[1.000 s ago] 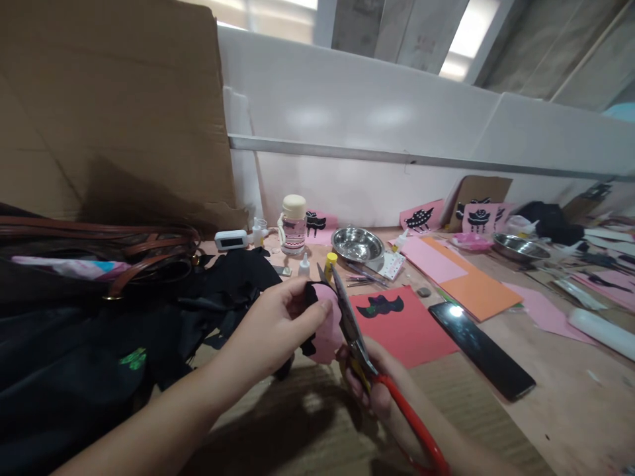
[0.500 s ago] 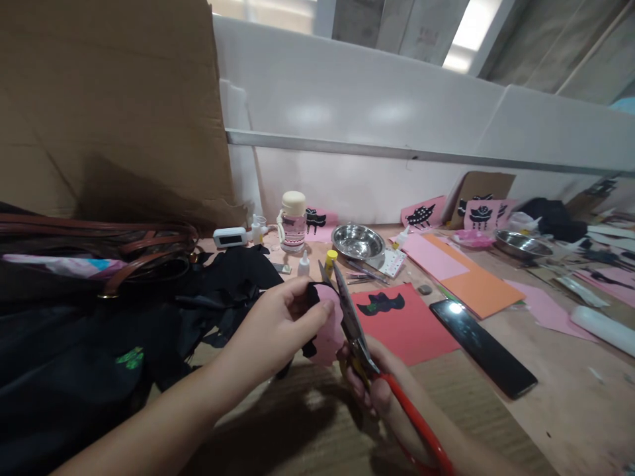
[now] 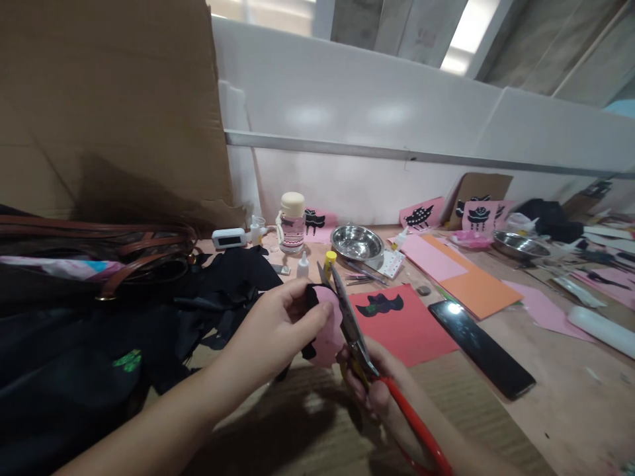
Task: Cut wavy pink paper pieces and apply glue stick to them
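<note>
My left hand (image 3: 280, 327) pinches a pink paper piece (image 3: 326, 334) together with black material (image 3: 310, 297) that shows along its upper and left edges. The thumb lies flat on the pink face. In my right hand (image 3: 372, 387) are scissors (image 3: 352, 324) with red handles, pointing away from me. Their blades are parted, and the pink piece's right edge lies against them. Whether the blades are cutting into it I cannot tell. Just beyond my right hand lies a red sheet (image 3: 421, 330) with a dark bat-like cutout (image 3: 380, 304) on it.
A black phone (image 3: 481, 347) and an orange sheet (image 3: 479, 284) lie to the right. Behind are a metal bowl (image 3: 357, 243), a bottle with a cream lid (image 3: 292, 223) and a small white glue bottle (image 3: 303, 266). Black fabric (image 3: 74, 377) and a brown-strapped bag (image 3: 143, 244) fill the left.
Almost nothing differs. The whole view has shifted very slightly, while both hands keep their hold on the pink piece and the scissors.
</note>
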`<act>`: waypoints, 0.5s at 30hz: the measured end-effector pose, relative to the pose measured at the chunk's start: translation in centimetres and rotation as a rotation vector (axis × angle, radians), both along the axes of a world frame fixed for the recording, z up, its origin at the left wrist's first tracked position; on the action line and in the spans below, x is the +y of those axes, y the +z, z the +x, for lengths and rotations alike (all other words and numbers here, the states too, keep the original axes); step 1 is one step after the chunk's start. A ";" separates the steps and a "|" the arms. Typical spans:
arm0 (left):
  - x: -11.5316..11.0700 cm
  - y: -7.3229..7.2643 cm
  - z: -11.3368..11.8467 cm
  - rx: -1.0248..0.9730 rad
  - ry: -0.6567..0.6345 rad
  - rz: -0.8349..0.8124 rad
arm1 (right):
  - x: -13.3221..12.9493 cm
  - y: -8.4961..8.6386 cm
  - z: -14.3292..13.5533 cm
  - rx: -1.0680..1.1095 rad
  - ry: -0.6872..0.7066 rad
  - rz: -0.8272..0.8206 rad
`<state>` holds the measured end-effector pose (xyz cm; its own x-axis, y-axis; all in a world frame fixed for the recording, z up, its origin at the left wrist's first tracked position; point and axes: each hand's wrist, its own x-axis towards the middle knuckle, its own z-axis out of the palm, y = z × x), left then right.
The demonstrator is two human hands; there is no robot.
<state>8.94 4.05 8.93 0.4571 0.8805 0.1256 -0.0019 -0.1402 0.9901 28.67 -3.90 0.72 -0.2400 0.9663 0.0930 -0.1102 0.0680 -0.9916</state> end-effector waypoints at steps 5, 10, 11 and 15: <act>0.0 0.1 -0.1 0.000 0.003 -0.014 | -0.1 0.3 0.0 -0.031 -0.052 -0.039; 0.2 0.1 0.1 -0.090 -0.082 -0.109 | 0.5 -1.3 0.2 -0.019 -0.075 -0.012; 0.2 0.1 0.1 -0.098 -0.086 -0.113 | 0.6 -1.6 0.2 -0.010 -0.068 0.001; 0.1 0.3 0.1 -0.089 -0.046 -0.108 | 0.7 -1.5 0.3 -0.025 -0.049 0.014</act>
